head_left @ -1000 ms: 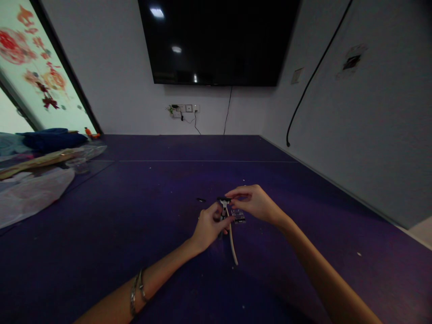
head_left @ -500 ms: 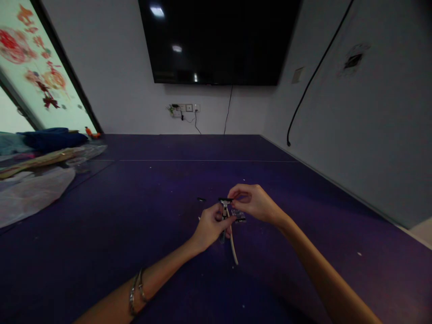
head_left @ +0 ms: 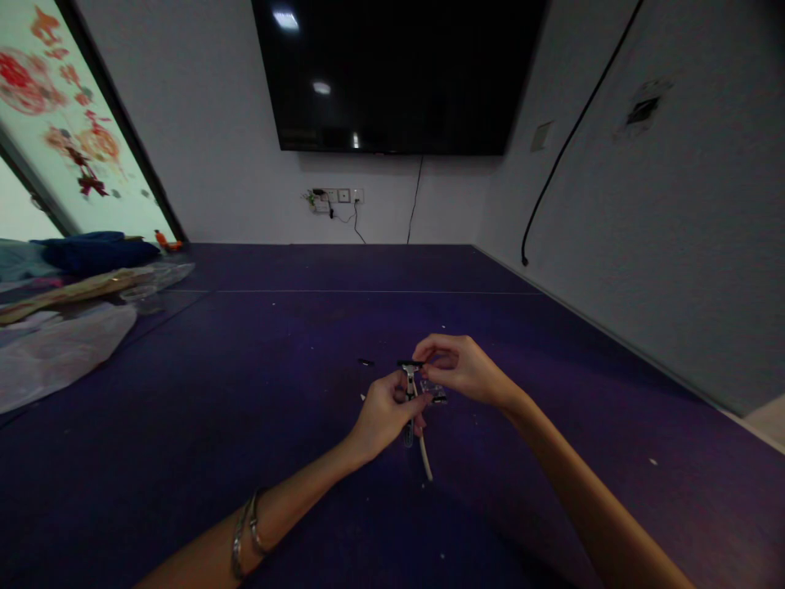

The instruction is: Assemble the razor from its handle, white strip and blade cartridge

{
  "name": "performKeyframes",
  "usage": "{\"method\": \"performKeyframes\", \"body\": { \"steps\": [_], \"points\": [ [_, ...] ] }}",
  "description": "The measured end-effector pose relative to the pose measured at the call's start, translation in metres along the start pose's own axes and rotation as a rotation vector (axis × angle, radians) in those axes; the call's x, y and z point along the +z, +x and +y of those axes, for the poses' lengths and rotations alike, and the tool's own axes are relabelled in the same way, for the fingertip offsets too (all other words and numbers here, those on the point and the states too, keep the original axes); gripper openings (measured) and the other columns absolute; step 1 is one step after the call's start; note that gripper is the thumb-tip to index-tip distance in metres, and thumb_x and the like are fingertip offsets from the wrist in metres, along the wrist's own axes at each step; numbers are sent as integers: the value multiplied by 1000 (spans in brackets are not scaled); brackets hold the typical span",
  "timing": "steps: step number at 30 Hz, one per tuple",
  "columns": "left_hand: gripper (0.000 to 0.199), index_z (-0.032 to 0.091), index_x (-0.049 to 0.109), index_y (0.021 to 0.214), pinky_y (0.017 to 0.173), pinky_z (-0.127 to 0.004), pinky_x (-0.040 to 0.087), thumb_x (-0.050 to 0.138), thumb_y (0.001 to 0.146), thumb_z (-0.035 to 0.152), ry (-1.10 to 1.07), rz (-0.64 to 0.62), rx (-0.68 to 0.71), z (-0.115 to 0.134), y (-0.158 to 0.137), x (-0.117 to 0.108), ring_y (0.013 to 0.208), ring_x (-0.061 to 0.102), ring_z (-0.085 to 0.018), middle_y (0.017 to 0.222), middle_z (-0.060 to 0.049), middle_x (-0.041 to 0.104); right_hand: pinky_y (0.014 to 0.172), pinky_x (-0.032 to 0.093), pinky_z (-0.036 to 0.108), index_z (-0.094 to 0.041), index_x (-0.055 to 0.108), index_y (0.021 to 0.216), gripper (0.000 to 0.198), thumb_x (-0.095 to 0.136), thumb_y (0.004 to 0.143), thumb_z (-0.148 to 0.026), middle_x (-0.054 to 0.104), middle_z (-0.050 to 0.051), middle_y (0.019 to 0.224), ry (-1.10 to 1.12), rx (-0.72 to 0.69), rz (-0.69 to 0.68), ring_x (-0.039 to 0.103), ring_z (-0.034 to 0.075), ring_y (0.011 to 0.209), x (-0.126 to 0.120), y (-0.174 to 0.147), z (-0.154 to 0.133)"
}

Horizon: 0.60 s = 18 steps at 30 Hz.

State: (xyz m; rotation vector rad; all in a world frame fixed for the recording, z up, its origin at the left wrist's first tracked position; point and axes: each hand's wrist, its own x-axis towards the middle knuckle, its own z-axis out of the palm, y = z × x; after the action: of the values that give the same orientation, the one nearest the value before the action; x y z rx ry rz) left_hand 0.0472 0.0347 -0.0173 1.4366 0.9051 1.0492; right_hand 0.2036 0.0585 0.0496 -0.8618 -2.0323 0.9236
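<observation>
A T-shaped razor (head_left: 410,378) with a dark head and a grey handle stands upright in front of me. My left hand (head_left: 388,411) is closed around its handle, thumb across the front. With thumb and fingers pinched, my right hand (head_left: 457,368) grips the right end of the razor's head. A thin beige rod or tube (head_left: 425,460) slants behind the razor and pokes out below my left hand. Just right of my left fingers, a small clear plastic piece with a dark strip (head_left: 437,394) is partly covered. Left of the razor, a small black bar (head_left: 366,361) lies on the purple surface.
White specks dot the purple surface (head_left: 275,368). Plastic bags (head_left: 67,352) and folded blue cloth (head_left: 98,254) are piled at the left. A television (head_left: 398,74) hangs on the far wall above sockets (head_left: 343,196). One black cable (head_left: 555,168) runs down the right wall.
The razor's handle has tilted slightly, its lower end a little further right and lower. Both hands keep nearly the same places and grips.
</observation>
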Motion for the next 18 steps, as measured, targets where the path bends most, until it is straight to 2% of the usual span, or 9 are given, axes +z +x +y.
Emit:
{"method": "performKeyframes", "body": {
  "steps": [6, 11, 14, 16, 18],
  "points": [
    [26, 14, 51, 76, 43, -22, 45, 68, 69, 33, -42, 71, 25, 2, 5, -5, 42, 59, -12, 59, -2, 64, 75, 52, 31, -17, 58, 97, 25, 57, 71, -15, 62, 5, 90, 3, 5, 48, 61, 15, 83, 0, 1, 4],
    [23, 14, 55, 73, 49, -24, 49, 68, 68, 32, -60, 122, 7, 1, 13, -15, 54, 64, -15, 66, -3, 66, 73, 52, 30, -19, 54, 111, 37, 58, 74, -22, 61, 7, 102, -18, 20, 51, 61, 14, 84, -9, -1, 5],
    [22, 13, 60, 77, 61, -28, 52, 66, 70, 32, -82, 151, 7, 7, 19, -23, 66, 67, -18, 74, -6, 68, 67, 53, 28, -18, 59, 104, 31, 59, 75, -29, 62, 7, 99, -57, 46, 125, 61, 15, 80, -15, -1, 7],
    [24, 12, 62, 82, 72, -32, 52, 63, 74, 34, -82, 177, 14, 12, 22, -29, 76, 67, -20, 84, -9, 69, 57, 52, 25, -16, 63, 90, 24, 57, 76, -33, 64, 6, 86, -85, 94, 135, 60, 15, 73, -16, -1, 9],
    [27, 11, 62, 89, 80, -35, 50, 58, 78, 35, -87, 198, 22, 17, 24, -34, 84, 66, -21, 94, -12, 69, 49, 49, 23, -14, 65, 80, 24, 54, 77, -36, 63, 4, 73, -104, 162, 92, 59, 14, 63, -12, -1, 11]
  ]
}}
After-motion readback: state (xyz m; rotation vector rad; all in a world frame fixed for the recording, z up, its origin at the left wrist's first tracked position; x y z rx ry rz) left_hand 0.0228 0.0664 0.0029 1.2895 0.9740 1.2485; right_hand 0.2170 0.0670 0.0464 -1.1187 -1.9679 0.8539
